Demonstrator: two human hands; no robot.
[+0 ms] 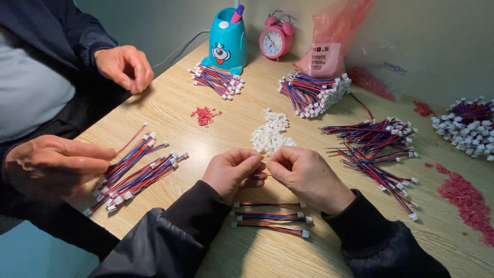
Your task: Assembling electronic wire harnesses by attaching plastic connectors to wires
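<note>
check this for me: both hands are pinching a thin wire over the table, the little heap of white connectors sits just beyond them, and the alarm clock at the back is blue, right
Not quite: the head view shows the alarm clock is pink, not blue. The rest holds: the left hand and right hand pinch a thin wire over the table, with the heap of white connectors just beyond them.

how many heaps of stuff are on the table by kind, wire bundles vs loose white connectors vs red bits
wire harness heaps: 6, as at the far heap and the one by the co-worker's hand
loose white connector piles: 1
red bit piles: 4, as at the small one
total: 11
</note>
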